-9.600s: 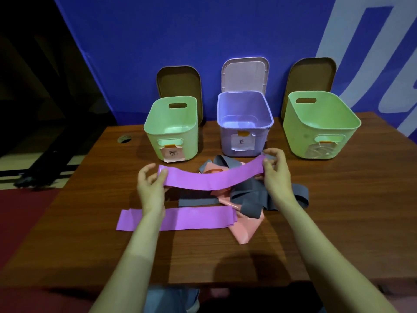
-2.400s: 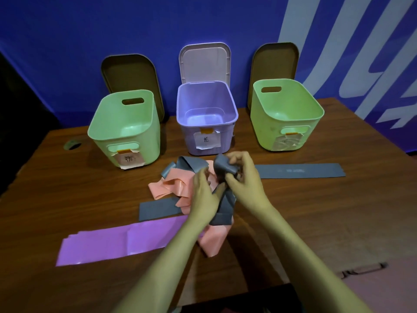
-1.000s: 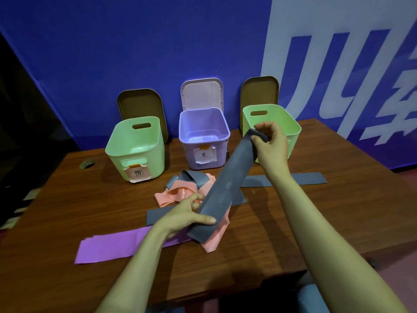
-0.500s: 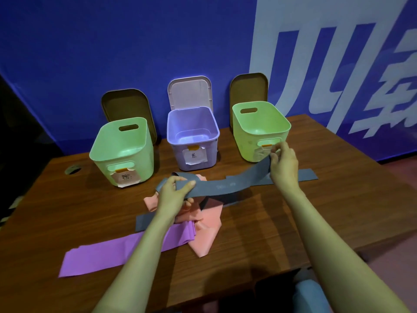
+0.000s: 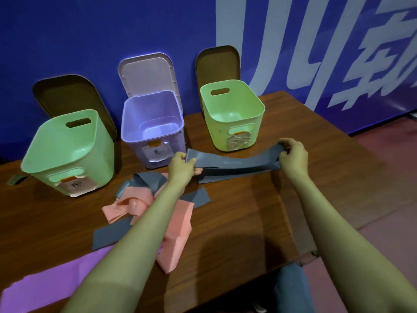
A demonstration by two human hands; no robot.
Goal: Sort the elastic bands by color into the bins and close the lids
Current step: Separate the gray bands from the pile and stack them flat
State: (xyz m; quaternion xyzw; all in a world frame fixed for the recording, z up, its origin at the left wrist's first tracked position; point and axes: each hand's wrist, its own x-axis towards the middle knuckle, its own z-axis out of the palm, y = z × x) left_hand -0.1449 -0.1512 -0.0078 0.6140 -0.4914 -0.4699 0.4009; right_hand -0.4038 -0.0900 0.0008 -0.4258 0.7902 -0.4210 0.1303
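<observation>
Hands (image 5: 237,159) pinching flat grey band (image 5: 234,162), smooth plastic bins (image 5: 232,114)

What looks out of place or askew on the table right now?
Only the pile in front of the bins is untidy: pink and grey bands lie tangled together there. The label on the left green bin is peeling at its bottom edge. All three bins stand upright and empty.

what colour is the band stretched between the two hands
Grey band, held by left hand and right hand; head view.
</observation>
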